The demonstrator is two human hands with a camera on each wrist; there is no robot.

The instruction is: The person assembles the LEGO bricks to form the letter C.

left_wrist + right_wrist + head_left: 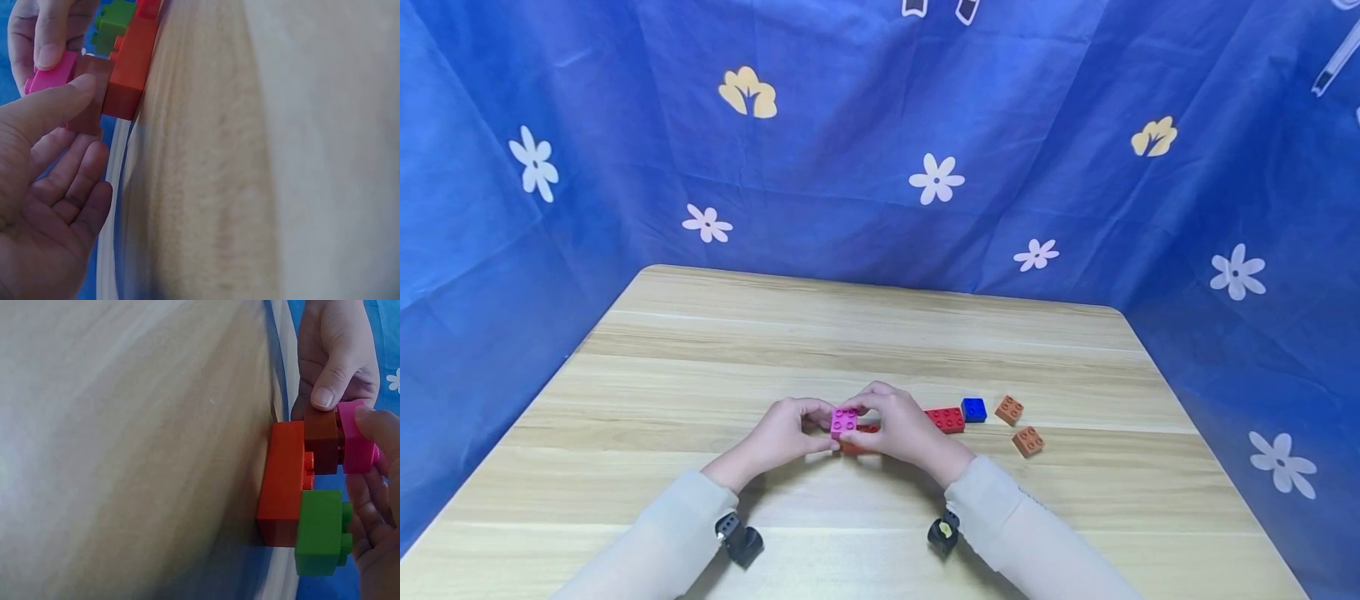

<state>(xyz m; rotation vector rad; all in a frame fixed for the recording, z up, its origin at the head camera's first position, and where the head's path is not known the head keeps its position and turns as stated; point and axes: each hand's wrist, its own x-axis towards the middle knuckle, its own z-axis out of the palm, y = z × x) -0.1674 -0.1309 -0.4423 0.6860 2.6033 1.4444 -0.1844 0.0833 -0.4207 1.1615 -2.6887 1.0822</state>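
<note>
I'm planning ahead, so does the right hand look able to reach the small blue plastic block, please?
Probably yes: the blue block lies uncovered off to the right, though the right hand would first need to release the pink studded plastic block.

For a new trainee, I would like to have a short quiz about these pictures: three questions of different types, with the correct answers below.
1. True or false: the left hand holds the blue brick.
2. Which brick does the right hand pinch? (a) green (b) pink (c) blue
3. In the head view, how many orange-brown bricks lie to the right of the blue brick?

Key:
1. False; the blue brick lies on the table, apart from both hands.
2. (b)
3. Two
</note>
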